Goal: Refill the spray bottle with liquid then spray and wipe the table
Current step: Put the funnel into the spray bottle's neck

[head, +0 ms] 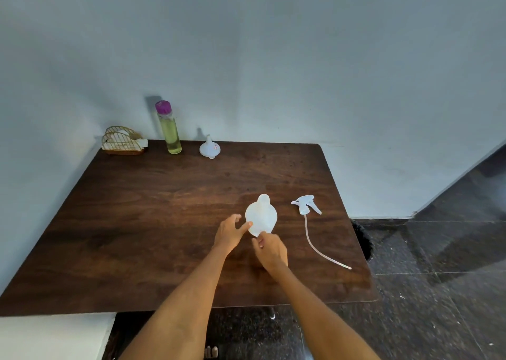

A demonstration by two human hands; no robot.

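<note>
now your left hand (229, 232) open, fingertips touching the capless spray bottle (260, 216) mid-table (153, 212), your right hand (269, 251) at its base, grip unclear, trigger head (306, 205) lying just right

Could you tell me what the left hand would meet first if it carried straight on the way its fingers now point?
Most likely the white spray bottle: the left hand points up and to the right with its fingertips right at the bottle's side, possibly touching it. Depth is hard to judge from this single view.
</note>
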